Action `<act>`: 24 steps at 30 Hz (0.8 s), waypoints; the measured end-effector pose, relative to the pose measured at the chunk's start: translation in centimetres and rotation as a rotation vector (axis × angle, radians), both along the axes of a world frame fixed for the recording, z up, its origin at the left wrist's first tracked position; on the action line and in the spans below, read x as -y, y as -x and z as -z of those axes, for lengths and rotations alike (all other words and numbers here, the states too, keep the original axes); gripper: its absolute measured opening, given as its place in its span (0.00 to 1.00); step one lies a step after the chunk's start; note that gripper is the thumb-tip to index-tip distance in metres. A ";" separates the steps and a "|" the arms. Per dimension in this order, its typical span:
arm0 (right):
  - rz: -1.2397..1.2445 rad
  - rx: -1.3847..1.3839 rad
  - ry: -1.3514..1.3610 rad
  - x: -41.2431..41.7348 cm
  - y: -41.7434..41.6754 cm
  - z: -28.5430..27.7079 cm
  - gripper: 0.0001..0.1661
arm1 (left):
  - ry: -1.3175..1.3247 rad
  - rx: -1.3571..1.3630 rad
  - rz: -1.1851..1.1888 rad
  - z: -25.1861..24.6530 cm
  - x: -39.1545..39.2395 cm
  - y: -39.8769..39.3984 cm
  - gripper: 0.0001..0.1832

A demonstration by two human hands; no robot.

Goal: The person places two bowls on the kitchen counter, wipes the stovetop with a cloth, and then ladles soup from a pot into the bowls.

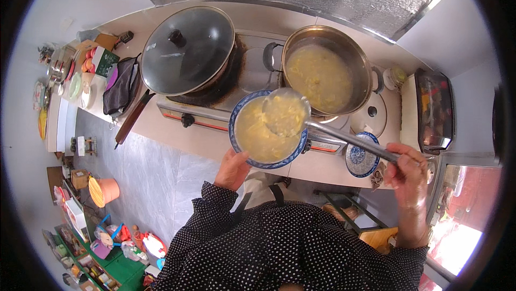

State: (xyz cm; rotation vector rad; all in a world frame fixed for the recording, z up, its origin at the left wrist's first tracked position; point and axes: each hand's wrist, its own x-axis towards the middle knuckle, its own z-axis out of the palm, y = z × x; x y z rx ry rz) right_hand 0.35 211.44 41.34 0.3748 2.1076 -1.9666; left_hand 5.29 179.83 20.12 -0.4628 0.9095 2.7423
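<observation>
My left hand [233, 169] grips the near rim of a blue-and-white bowl [234, 148], which holds pale yellow soup [258, 142]. In my right hand [408, 172] is the handle of a metal ladle [350, 140]. The ladle's head, full of soup, hangs over the right part of the bowl. Behind them on the gas stove [258, 69] stands a two-handled metal pot [365, 57], open, with more of the yellow soup inside. A second blue-patterned bowl [361, 156] sits on the counter below the ladle handle.
At the stove's left is a long-handled wok [133, 119] under a glass lid [189, 61]. Another glass lid [379, 117] lies right of the pot, near a jar [395, 77] and a dark-lidded container [435, 109]. Dark cloths [121, 85] lie left of the wok.
</observation>
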 end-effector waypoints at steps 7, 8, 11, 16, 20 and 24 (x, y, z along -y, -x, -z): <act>-0.320 -0.067 -0.238 2.0 -2.6 2.2 0.16 | -0.031 -0.004 -0.032 0.1 0.2 -0.7 0.31; -0.316 -0.080 -0.224 2.1 -3.0 2.4 0.15 | -0.032 0.001 -0.027 -0.1 0.2 -0.7 0.30; -0.573 -0.447 -0.515 1.8 -3.3 2.3 0.15 | -0.036 0.006 -0.029 -0.4 0.4 -0.8 0.30; -0.688 -0.898 -0.686 1.6 -3.9 2.0 0.17 | -0.047 -0.005 -0.055 -0.3 0.4 -1.2 0.30; -0.717 -0.956 -0.712 1.7 -4.4 2.5 0.17 | -0.067 -0.025 -0.077 0.5 0.5 -1.8 0.29; -0.537 -0.588 -0.502 2.0 -5.9 5.3 0.14 | -0.074 -0.015 -0.110 1.2 0.7 -2.9 0.28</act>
